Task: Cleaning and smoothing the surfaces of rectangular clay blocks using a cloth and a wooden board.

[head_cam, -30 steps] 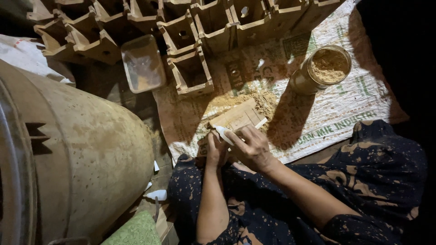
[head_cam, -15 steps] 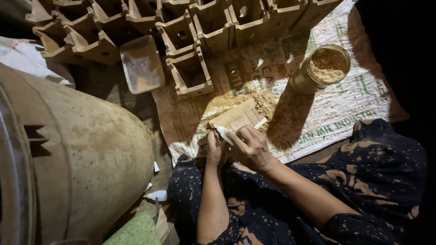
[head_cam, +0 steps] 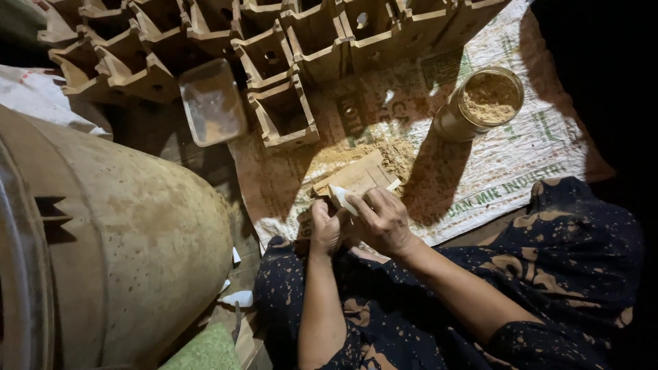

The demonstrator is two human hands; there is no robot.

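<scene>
Pale paper, a small white strip (head_cam: 340, 198), is pinched between your left hand (head_cam: 326, 229) and right hand (head_cam: 384, 220), both closed on it over the woven sack's (head_cam: 480, 185) near edge, so spilled powder (head_cam: 391, 154) stays caught there.

In my left hand (head_cam: 326, 229) and right hand (head_cam: 384, 220) the small white piece (head_cam: 340, 197) looks smooth and matt. The sack (head_cam: 521, 157) under them is coarse woven plastic, dusted with powder. The boxes (head_cam: 281, 113) look like rough dull clay; the big drum (head_cam: 130, 240) is stained, matt metal.
</scene>
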